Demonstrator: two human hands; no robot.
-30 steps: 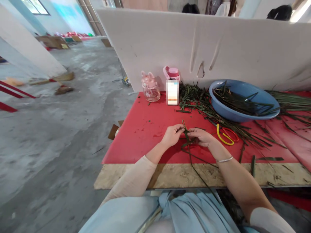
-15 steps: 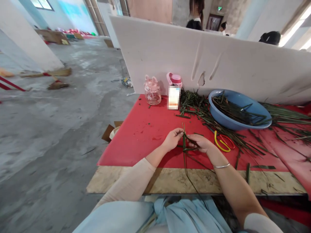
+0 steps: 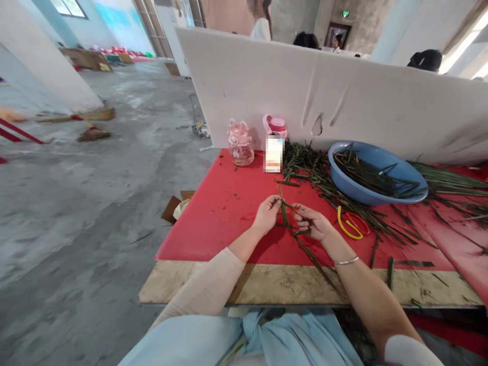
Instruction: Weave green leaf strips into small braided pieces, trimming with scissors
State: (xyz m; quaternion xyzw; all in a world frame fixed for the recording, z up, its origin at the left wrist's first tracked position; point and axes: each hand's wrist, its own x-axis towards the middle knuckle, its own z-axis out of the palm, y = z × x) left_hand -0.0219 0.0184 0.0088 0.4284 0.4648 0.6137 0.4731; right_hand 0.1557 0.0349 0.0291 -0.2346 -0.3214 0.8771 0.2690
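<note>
My left hand (image 3: pixel 269 211) pinches the upper end of a bundle of dark green leaf strips (image 3: pixel 285 216), which looks folded or woven near the fingers. Thin tips stick up above the pinch, and long strips trail down to the right over the table's front edge. Just right of it, my right hand (image 3: pixel 311 221) holds one strip between thumb and forefinger, its other fingers loosely curled. A pair of scissors (image 3: pixel 351 223) with one yellow and one red handle lies to the right of that hand, blades partly hidden by leaves.
A blue basin (image 3: pixel 381 195) with leaf strips stands at the back right, cut leaves (image 3: pixel 305 162) heaped beside it. A pink clear bottle (image 3: pixel 241 147), a pink-lidded bottle (image 3: pixel 276 124) and a blurred phone-like screen (image 3: pixel 273 155) stand before a white foam panel (image 3: pixel 267 76). Co-workers are behind it.
My right hand has drawn slightly away from my left, pulling a strip out to the right. The bundle has shifted a little left, and its trailing strips swing right. The view tilted up earlier.
</note>
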